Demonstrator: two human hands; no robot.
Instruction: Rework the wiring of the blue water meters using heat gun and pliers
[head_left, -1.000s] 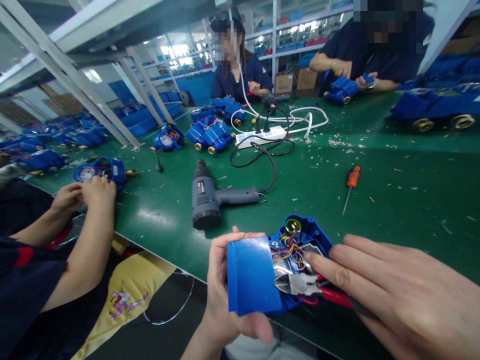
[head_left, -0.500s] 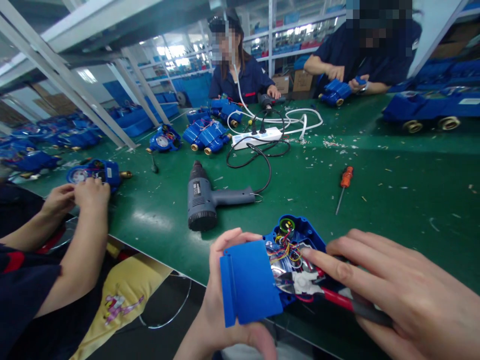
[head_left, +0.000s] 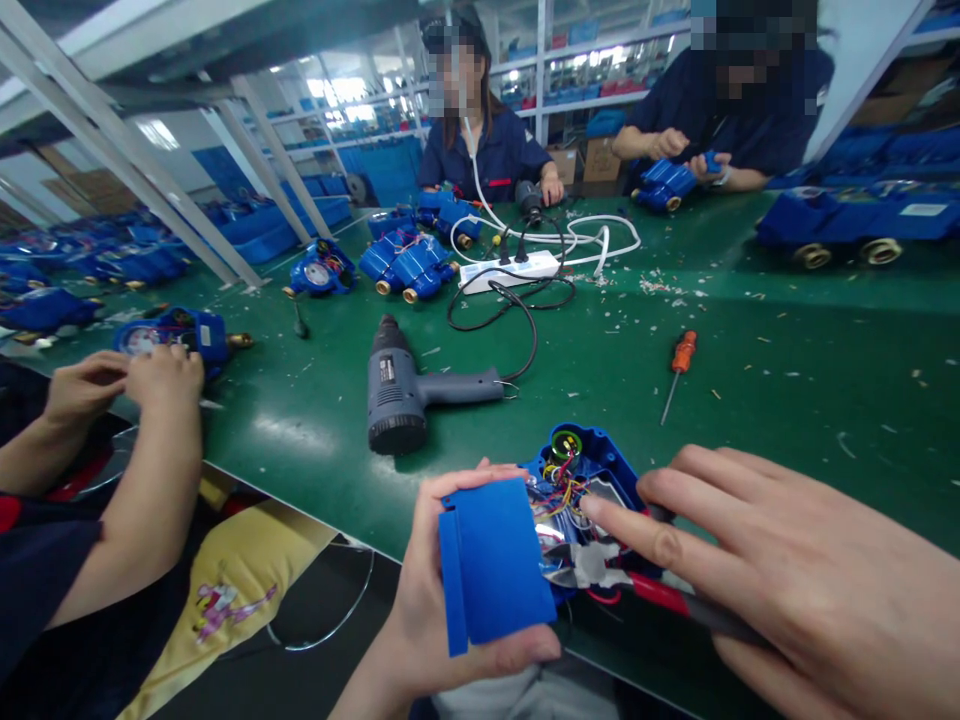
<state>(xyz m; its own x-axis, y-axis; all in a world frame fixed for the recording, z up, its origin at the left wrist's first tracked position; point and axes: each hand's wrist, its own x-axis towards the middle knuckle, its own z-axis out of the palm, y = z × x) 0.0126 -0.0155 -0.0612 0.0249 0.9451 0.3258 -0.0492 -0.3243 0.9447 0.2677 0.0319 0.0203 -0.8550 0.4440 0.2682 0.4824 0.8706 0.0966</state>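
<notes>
My left hand [head_left: 420, 590] is wrapped round a flat blue cover [head_left: 499, 565], fingers behind it and thumb along its lower edge. Beside the cover lies an open blue meter housing [head_left: 600, 450] with coloured wires [head_left: 562, 495] and a round green-rimmed part inside. My right hand [head_left: 780, 560] grips diagonal cutters [head_left: 592, 565] with red and dark handles; the jaws are slightly apart over the housing's lower edge. The right index finger stretches out and touches the wires. Whether the left fingers also hold the housing behind the cover is hidden.
A grey heat gun [head_left: 397, 400] lies on the green table [head_left: 600, 370] ahead, near a white power strip [head_left: 510, 270] with looped cords. An orange screwdriver [head_left: 683, 352] lies to the right. Co-workers handle blue meters at left [head_left: 210, 340] and across the table.
The blue cover has tilted to face me more, and the cutters' jaws have opened a little. The view has shifted slightly right. The co-worker across now rests a hand on a dark tool.
</notes>
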